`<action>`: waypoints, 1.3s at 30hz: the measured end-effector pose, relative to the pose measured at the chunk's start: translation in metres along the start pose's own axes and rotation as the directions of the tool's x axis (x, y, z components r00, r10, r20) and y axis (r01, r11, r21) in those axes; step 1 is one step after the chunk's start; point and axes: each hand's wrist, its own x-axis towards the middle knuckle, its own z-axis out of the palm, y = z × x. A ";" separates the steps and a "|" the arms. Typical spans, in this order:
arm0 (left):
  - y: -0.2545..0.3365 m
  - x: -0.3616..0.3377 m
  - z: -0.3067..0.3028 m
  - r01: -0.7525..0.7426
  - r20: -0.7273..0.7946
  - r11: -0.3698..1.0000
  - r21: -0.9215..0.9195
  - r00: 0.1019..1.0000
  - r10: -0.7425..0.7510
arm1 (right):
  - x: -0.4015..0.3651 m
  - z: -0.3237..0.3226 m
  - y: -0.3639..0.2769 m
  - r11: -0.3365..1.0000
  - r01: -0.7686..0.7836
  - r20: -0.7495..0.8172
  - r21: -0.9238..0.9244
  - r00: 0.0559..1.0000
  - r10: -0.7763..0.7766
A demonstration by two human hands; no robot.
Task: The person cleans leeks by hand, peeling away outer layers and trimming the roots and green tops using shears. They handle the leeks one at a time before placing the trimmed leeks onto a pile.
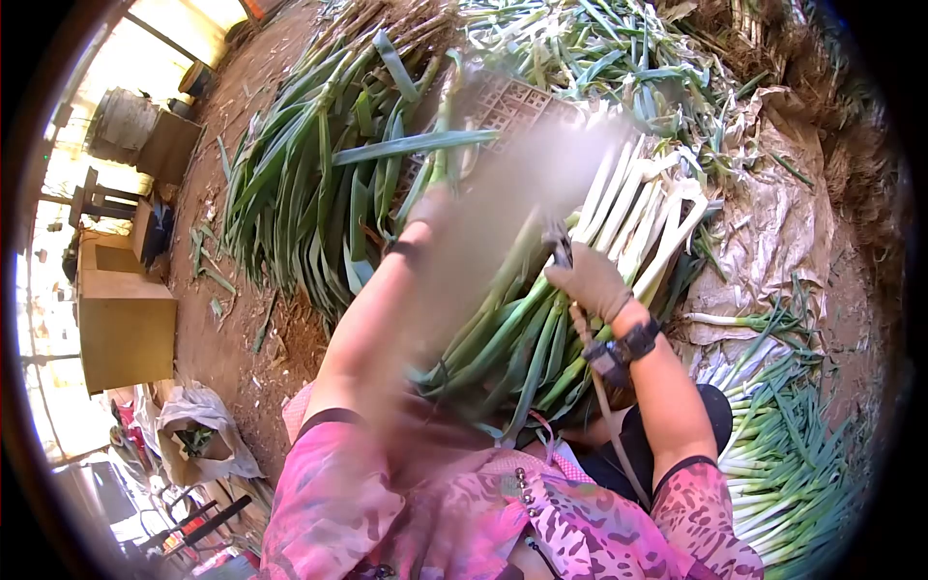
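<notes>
My gloved right hand [592,280] is closed round a spray gun [559,244] with a dark body and metallic nozzle. A tan hose [607,411] runs down from it past my wrist. My left hand [435,208], partly lost in a pale blur, appears closed round the stalk of a leek [445,135] that points away from me. Below and between my hands lie trimmed leeks [633,198], their white ends pointing away and their green leaves towards my lap. The blur hides what lies between my hands.
A big heap of untrimmed leeks [309,184] lies at left. Behind my hands are a plastic crate [517,106] and stripped leaves [599,48]. More leeks [793,483] cover the lower right, near a crumpled sheet [773,213]. A wooden cabinet [126,319] and an open sack [198,430] stand at far left.
</notes>
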 end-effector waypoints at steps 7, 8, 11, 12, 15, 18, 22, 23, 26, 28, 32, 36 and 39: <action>0.000 0.039 -0.013 0.369 -0.159 0.916 0.156 0.925 -0.345 | -0.040 0.022 0.003 0.996 0.053 -0.116 0.065 0.992 -0.045; -0.001 0.039 -0.009 0.336 -0.183 0.930 0.148 0.934 -0.308 | -0.041 0.023 0.006 0.998 0.019 -0.110 0.052 0.994 -0.014; -0.006 0.016 -0.003 0.209 -0.215 0.974 0.084 0.959 -0.187 | -0.038 0.015 0.012 0.985 -0.067 -0.130 0.157 0.988 0.088; -0.004 -0.002 -0.003 0.166 -0.178 0.986 0.009 0.971 -0.162 | -0.036 0.014 0.017 0.971 -0.059 -0.154 0.232 0.983 0.096; 0.058 -0.095 -0.041 0.130 0.009 0.970 -0.206 0.991 -0.130 | -0.035 0.016 0.033 0.924 -0.079 -0.152 0.374 0.978 0.145; 0.008 -0.104 0.001 -0.083 0.128 0.997 -0.007 0.988 0.083 | -0.045 0.016 0.026 0.907 -0.040 -0.134 0.418 0.985 0.106; 0.018 -0.098 0.023 -0.204 -0.152 0.951 -0.232 0.973 0.171 | -0.078 0.033 -0.020 0.983 0.076 0.020 0.167 0.997 -0.081; 0.027 -0.099 0.022 -0.259 -0.195 0.934 -0.247 0.957 0.214 | -0.082 0.049 -0.017 0.984 0.097 -0.005 0.149 0.995 -0.097; 0.036 -0.097 0.014 -0.348 -0.184 0.918 -0.193 0.931 0.314 | -0.089 0.035 -0.022 0.965 -0.008 0.033 0.260 0.999 -0.001; 0.029 -0.093 0.013 -0.518 -0.142 0.832 0.199 0.825 0.547 | -0.094 0.032 -0.028 0.965 -0.014 0.018 0.262 1.000 0.009; 0.038 -0.101 -0.005 -0.205 0.053 0.962 -0.182 0.975 0.218 | -0.087 0.048 -0.028 0.982 0.129 0.012 0.138 0.991 -0.132; 0.037 -0.102 -0.009 -0.605 -0.097 0.644 0.467 0.689 0.718 | -0.065 0.045 -0.029 0.980 0.077 -0.027 0.185 0.997 -0.073; 0.028 -0.099 -0.010 -0.584 -0.022 0.718 0.378 0.770 0.638 | -0.076 0.045 -0.036 0.972 0.131 0.017 0.195 0.990 -0.137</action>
